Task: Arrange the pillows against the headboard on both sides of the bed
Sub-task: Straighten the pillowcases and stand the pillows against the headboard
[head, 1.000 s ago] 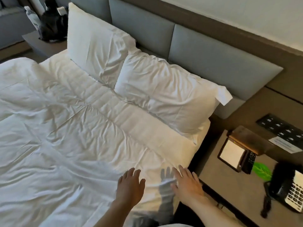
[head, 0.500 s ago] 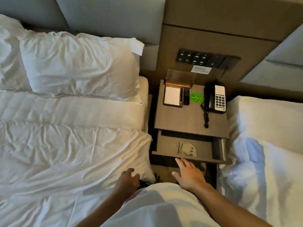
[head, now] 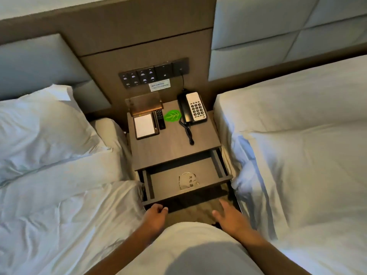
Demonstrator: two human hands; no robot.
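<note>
Two beds flank the nightstand (head: 174, 147), its drawer (head: 184, 183) pulled out. Left of the nightstand, one pillow (head: 45, 128) leans against the headboard (head: 35, 64). Just before the drawer, the left hand (head: 155, 217) curls loosely, the right hand (head: 230, 217) spreads its fingers (head: 223, 204); both hold nothing.

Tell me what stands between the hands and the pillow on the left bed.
Nothing visible blocks the way. The left hand and right hand hover empty in the gap before the open drawer. The pillow leans on the headboard, with only flat duvet between.
</note>
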